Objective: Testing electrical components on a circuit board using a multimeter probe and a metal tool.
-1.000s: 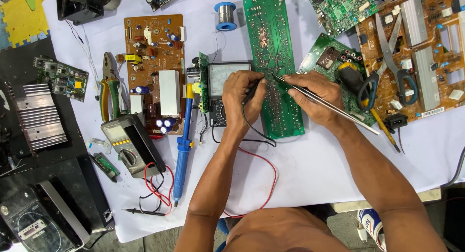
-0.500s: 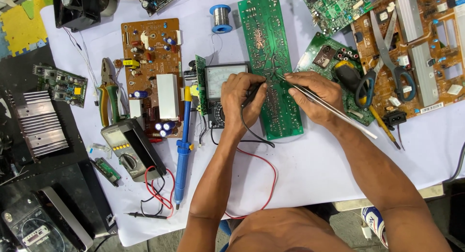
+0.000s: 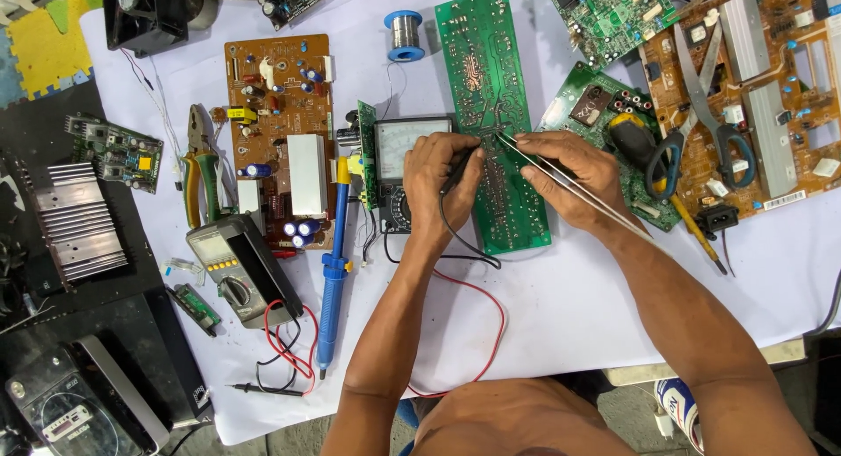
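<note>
Probing one green board point(image 3: 493, 123): two hands point(image 3: 447, 180) point(image 3: 565, 171), two probes point(image 3: 455, 171) point(image 3: 578, 189)

An electronics repair workshop was indicated. A table point(image 3: 569, 316) covered with white sheeting was seen, crowded with bare circuit boards: a long green board point(image 3: 491, 88), a brown board point(image 3: 279, 132) with capacitors, a larger orange-brown board point(image 3: 780, 114). Test gear was noted: an analogue meter point(image 3: 399, 171) and a grey digital multimeter point(image 3: 235, 268) with red and black leads. Bench tools were laid about: a blue desoldering pump point(image 3: 333, 272), a solder spool point(image 3: 404, 34), pliers point(image 3: 200, 171), scissors point(image 3: 696, 106). A finned heat sink point(image 3: 74, 224) and a black fan point(image 3: 144, 14) were recorded at the left edge.
</note>
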